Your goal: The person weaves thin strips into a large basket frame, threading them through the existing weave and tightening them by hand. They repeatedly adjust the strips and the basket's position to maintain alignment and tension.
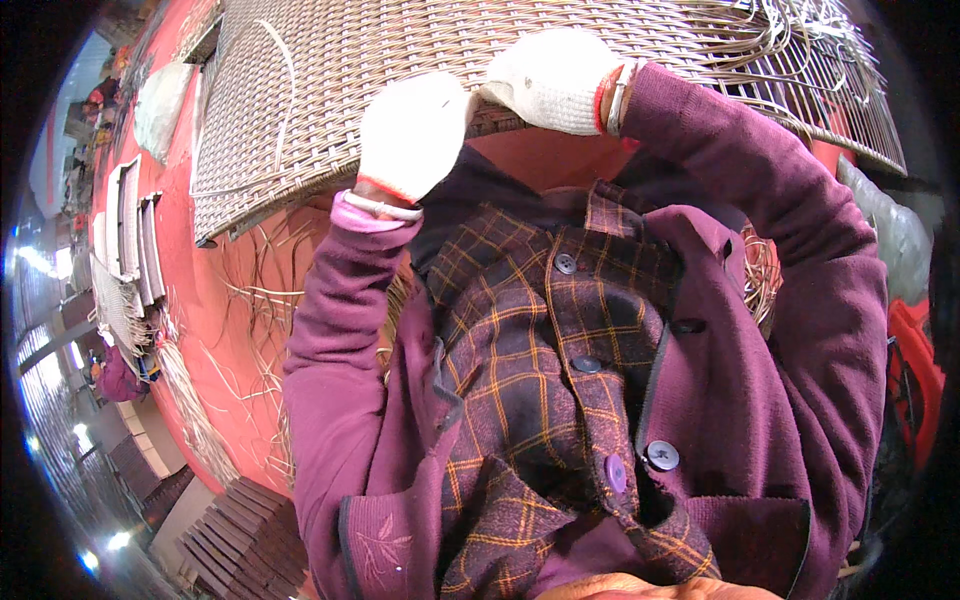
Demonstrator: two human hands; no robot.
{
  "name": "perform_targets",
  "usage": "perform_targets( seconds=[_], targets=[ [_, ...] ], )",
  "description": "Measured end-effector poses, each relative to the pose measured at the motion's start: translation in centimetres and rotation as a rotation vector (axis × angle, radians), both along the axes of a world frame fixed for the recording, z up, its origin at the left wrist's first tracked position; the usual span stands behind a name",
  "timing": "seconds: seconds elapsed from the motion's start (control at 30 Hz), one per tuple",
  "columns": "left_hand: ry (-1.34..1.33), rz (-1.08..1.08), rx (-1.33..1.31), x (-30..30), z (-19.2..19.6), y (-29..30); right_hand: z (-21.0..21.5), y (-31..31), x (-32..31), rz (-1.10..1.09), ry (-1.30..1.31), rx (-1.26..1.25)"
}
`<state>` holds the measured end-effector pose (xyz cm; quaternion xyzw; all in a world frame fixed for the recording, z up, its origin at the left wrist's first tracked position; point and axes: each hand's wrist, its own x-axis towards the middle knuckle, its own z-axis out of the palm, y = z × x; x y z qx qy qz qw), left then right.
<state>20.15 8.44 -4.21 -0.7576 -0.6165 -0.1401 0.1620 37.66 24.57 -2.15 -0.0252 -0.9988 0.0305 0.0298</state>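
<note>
A large grey-brown woven wicker panel (330,90) lies across the top of the view. At its right end several long loose strands (765,40) trail over thin bare rods. My left hand (412,135), in a white knit glove with a red cuff edge, is closed at the panel's near edge. Beside it, my right hand (560,80), gloved the same way, is closed too and rests over that edge. The two hands almost touch at the fingertips. Whatever is pinched between the fingers is hidden by the gloves.
Loose strands (265,290) are scattered on the red floor (210,330). A pale strand bundle (190,400) and stacked brown slats (245,540) lie at left. Another person (120,375) works farther left. A red object (910,360) stands at the right rim.
</note>
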Motion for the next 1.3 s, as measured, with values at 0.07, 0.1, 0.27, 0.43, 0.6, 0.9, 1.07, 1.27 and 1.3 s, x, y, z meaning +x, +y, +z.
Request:
perform_targets(
  seconds=[0.07,0.1,0.27,0.43,0.6,0.9,1.07,1.27,1.3],
  targets=[
    [-0.021,0.036,-0.009,0.4,-0.5,0.4,-0.3,0.2,-0.1,0.017,0.026,-0.032],
    [-0.043,0.007,0.022,0.4,-0.5,0.4,-0.2,0.4,0.3,0.018,0.047,-0.038],
    [-0.472,0.153,0.047,0.1,0.4,-1.2,1.8,2.7,5.6,-0.039,0.097,0.008],
    [-0.407,0.045,0.092,2.0,1.0,0.2,2.0,2.1,10.5,-0.476,0.144,-0.368],
    [-0.647,-0.063,-0.117,4.6,2.2,2.1,1.4,2.1,11.1,-0.447,0.338,-0.721],
    [-0.332,-0.381,0.133,8.0,3.4,8.8,0.9,4.1,11.8,-0.705,0.579,-1.585],
    [-0.932,-0.399,-0.026,10.3,2.9,10.5,1.7,3.9,12.7,-0.826,0.638,-1.427],
    [-1.305,0.07,-0.292,5.7,6.6,3.9,1.5,2.3,13.6,-0.395,0.218,-0.27],
    [-1.165,0.141,-0.308,5.3,6.8,3.2,1.4,1.8,13.8,-0.382,0.118,-0.208]
  ],
)
